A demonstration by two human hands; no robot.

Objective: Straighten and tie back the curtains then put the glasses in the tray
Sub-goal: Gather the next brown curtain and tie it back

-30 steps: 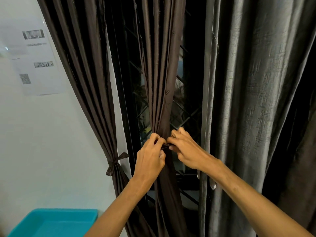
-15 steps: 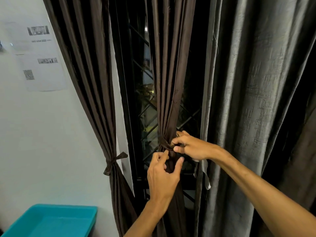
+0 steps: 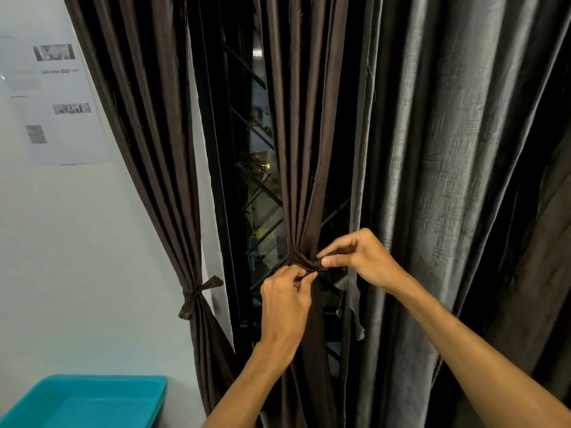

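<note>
As both reach forward | left hand (image 3: 285, 299) pinches curtain tie (image 3: 304, 262) | right hand (image 3: 363, 261) pinches same tie

Visible body parts: two arms. The left grip (image 3: 285, 299) and right grip (image 3: 367, 261) are bare hands with short, plain fingernails where these show. The left forearm (image 3: 247, 387) and right forearm (image 3: 463, 350) are bare from the wrist as far as the view reaches. Knuckles and tendons show on the back of each grip.
</note>
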